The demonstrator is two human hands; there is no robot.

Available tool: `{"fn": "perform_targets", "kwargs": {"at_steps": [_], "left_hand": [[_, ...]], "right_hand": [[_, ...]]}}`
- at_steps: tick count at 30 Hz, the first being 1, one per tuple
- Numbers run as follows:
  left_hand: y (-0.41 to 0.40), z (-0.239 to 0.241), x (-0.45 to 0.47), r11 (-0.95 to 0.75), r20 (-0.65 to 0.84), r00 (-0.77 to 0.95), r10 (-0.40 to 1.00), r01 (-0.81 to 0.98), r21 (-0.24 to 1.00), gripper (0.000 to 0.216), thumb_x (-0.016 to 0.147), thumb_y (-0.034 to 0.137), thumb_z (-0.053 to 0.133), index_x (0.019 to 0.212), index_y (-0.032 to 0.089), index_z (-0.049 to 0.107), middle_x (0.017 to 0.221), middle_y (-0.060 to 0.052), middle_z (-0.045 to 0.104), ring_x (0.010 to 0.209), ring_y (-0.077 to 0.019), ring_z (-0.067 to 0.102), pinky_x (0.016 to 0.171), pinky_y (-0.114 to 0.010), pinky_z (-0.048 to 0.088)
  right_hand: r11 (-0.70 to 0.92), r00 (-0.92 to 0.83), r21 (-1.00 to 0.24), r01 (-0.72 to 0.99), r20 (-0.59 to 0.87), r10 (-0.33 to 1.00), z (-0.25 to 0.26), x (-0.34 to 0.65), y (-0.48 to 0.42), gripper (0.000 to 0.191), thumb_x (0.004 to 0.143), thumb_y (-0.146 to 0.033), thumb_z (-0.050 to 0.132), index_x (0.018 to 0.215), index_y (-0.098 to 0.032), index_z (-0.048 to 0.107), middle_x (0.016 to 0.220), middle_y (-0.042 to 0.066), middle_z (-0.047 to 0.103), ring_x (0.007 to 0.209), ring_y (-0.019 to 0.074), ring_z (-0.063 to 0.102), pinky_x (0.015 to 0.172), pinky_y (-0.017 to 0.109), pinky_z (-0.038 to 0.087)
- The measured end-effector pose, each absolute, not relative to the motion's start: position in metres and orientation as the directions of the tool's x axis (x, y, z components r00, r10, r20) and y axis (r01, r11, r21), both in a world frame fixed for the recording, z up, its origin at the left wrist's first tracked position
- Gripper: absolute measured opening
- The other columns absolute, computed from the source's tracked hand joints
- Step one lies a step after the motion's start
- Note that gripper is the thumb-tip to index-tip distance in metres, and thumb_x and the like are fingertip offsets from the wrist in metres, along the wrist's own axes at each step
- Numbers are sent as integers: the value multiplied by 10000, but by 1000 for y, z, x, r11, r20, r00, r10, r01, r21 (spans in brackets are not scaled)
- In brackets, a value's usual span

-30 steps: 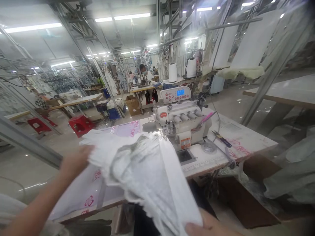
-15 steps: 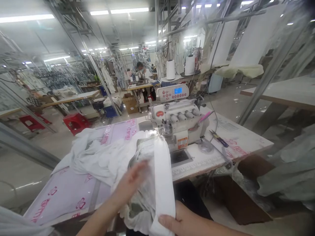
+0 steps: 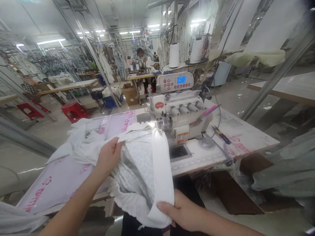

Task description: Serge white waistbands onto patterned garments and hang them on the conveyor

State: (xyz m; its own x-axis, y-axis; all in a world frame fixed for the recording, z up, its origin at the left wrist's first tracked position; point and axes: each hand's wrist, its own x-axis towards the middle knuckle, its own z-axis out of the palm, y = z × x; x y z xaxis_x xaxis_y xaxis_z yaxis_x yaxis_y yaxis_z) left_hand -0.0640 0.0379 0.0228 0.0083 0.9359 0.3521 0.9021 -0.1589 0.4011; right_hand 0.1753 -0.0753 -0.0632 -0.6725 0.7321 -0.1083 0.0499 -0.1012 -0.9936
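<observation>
Gripping band (image 3: 162, 170) in right hand (image 3: 180, 209) and, in left hand (image 3: 109, 157), cloth (image 3: 140, 157) spread from table (image 3: 251, 131) up to machine (image 3: 169, 101). Seemingly partway sewn, with much band left on the near side.

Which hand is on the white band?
The right hand: its thumb lies across the near end of the band. The left hand grips the cloth off to the band's left.

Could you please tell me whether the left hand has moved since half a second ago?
Yes: judged against the machine, the left hand has moved to the left and slightly up in the view.
</observation>
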Motion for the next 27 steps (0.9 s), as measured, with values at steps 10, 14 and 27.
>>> {"fn": "perform_targets", "kwargs": {"at_steps": [10,14,27], "left_hand": [[79,40,-58,-168,495,-42,868,913,373,299,810,319,394,562,178,305,462,42,292,458,-107,310,473,-243,217],[82,42,-49,-176,539,-99,837,883,436,229,792,308,432,610,176,387,540,28,379,538,-116,394,496,-230,277],[-71,5,8,-327,-277,633,722,666,671,384,852,405,342,619,143,499,590,-2,491,548,-105,426,552,-219,347]], "right_hand": [[-50,-652,-999,17,-50,756,-45,182,-24,434,811,-519,418,644,-121,464,504,-25,409,417,61,388,387,173,313],[-44,-634,-999,31,-54,771,-43,183,-4,418,808,-498,443,640,-116,474,507,-23,436,426,62,406,405,179,324],[-324,-560,-944,-63,-236,794,-26,185,21,351,727,-440,587,811,-102,547,698,14,558,594,85,515,530,189,417]]}}
